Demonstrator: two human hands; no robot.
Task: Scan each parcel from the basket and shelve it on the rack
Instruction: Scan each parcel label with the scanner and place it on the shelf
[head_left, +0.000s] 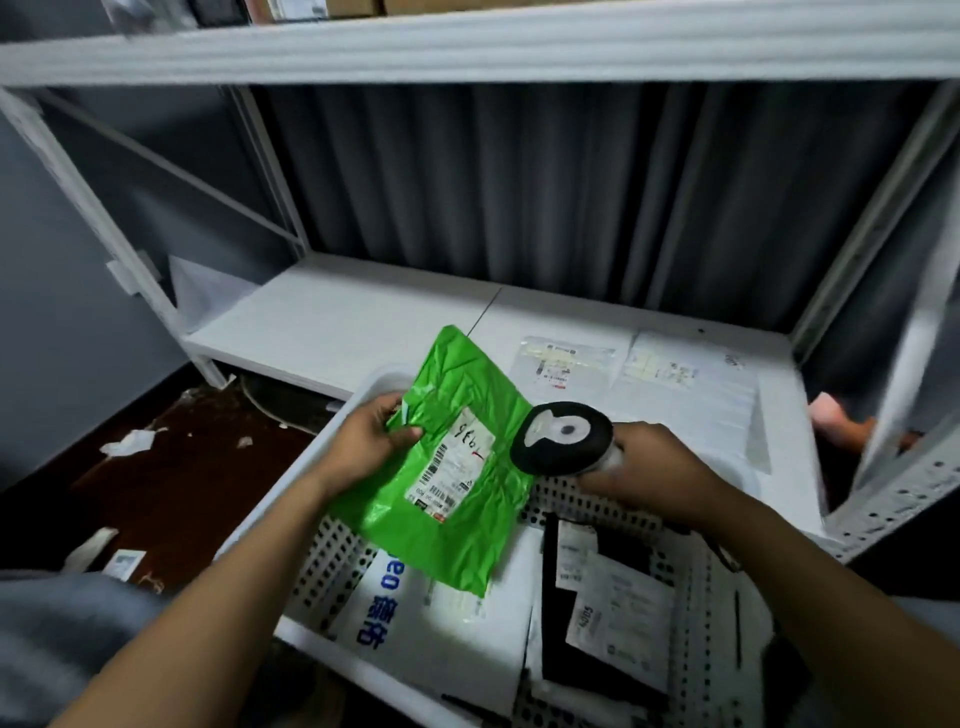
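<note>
Step in hand: scanning. The left hand (371, 441) pinches the upper left edge of the green poly mailer (462, 374), thumb on top, and holds it tilted above the white perforated basket (332, 556) with the shipping label (457, 470) facing up. The right hand (649, 467) is closed around the grip of the handheld barcode scanner (563, 439), whose black head sits just beside the label's right edge. Whether a read has registered cannot be told. Further parcels, among them a white parcel with blue lettering (395, 613), remain in the basket. The next move likely calls for aiming the scanner window squarely at the barcode, then carrying the mailer to the lower rack shelf (337, 317), where flat white parcels (561, 364) already lie to the right.
</note>
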